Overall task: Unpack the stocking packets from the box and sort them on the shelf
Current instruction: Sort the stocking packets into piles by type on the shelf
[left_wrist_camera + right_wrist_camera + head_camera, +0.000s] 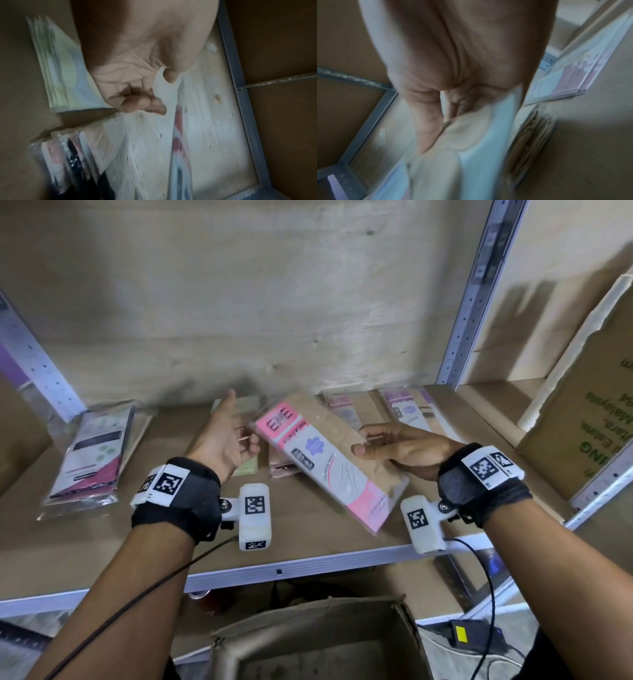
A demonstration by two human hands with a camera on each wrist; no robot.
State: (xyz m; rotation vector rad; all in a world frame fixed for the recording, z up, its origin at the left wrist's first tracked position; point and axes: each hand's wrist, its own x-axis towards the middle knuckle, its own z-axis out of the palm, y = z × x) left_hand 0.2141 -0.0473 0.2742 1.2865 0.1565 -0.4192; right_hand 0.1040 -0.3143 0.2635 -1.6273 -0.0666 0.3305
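Observation:
My right hand [363,442] pinches the right edge of a pink and white stocking packet [318,460], thumb on top, holding it tilted above the wooden shelf [308,542]. The right wrist view shows the same packet [453,155] blurred under that hand [453,67]. My left hand [239,422] is open, palm turned toward the packet's top left corner, its loosely bent fingers [145,104] holding nothing. Whether they touch the packet is unclear. The open cardboard box [308,642] stands below the shelf edge.
Sorted packets lie on the shelf: a dark and magenta pile [92,453] at left, green ones [246,469] under my left hand, pink ones [284,469], more at the back [407,409]. A large carton [589,412] stands beyond the metal upright [469,313].

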